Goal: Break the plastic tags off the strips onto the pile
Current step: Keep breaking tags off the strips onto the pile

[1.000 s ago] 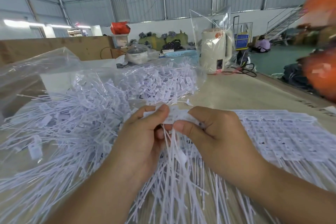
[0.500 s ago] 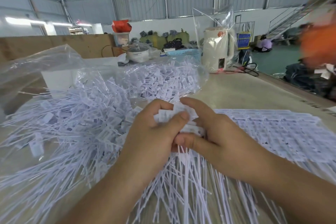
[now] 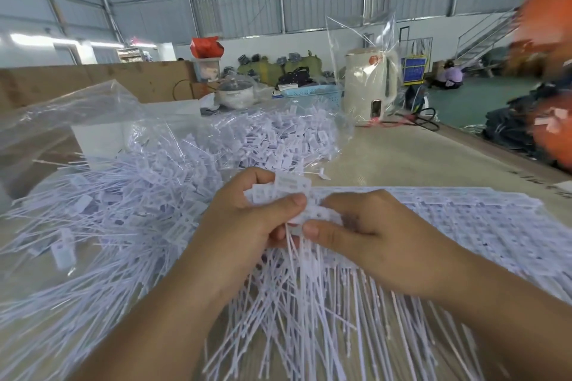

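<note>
The room is a big hall with grey metal walls, and the work is on a wide beige table. The left hand is curled, and its thumb and fingers pinch a bunch of white plastic tags at their heads. The right hand is also curled, and its thumb presses on the same bunch from the right side. The thin tails of the tags hang down between both hands. The pile of loose tags lies to the left, partly on a clear plastic bag. The strips not yet broken lie flat to the right, under the right hand. Far on the table stands a cream kettle behind another clear bag, beside a blue basket.
</note>
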Action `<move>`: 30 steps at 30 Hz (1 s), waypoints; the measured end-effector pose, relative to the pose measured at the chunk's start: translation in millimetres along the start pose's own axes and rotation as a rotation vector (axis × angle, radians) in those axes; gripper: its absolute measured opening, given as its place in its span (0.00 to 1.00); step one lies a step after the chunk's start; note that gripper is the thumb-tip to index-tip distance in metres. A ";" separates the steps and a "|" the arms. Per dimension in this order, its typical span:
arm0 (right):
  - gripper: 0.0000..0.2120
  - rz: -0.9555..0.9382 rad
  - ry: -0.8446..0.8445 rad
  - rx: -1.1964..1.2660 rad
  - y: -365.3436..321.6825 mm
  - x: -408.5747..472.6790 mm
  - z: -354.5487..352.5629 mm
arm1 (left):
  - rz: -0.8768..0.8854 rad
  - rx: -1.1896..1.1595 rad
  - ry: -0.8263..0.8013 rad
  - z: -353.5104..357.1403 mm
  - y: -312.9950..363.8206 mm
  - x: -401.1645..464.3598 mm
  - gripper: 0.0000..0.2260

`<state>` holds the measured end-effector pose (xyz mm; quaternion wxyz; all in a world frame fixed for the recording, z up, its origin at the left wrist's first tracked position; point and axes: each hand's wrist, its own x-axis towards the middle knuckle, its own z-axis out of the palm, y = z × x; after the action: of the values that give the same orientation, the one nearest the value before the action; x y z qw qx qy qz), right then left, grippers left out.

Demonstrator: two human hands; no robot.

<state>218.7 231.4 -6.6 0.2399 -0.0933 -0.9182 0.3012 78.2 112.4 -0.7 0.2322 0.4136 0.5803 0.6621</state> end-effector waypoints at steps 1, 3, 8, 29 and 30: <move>0.17 0.000 -0.012 -0.013 0.6 -0.3 -0.4 | -0.008 0.022 -0.014 0.2 -1.1 0.0 0.06; 0.20 -0.002 -0.029 -0.040 1.7 -0.2 0.0 | -0.028 0.038 -0.021 1.7 -3.6 0.3 0.05; 0.21 -0.032 0.041 -0.063 1.5 2.4 1.8 | -0.051 -0.048 0.012 6.6 -4.3 0.2 0.05; 0.19 -0.147 0.361 0.082 -3.0 0.5 -8.4 | -0.117 -0.401 0.190 15.0 -2.4 0.2 0.03; 0.24 -0.133 0.265 0.100 -0.9 0.1 -3.6 | -0.070 -0.362 0.182 16.7 -1.6 -2.0 0.04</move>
<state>220.4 232.6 -3.5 0.3828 -0.0595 -0.8665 0.3149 92.6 120.8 -3.0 0.2722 0.2831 0.4845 0.7817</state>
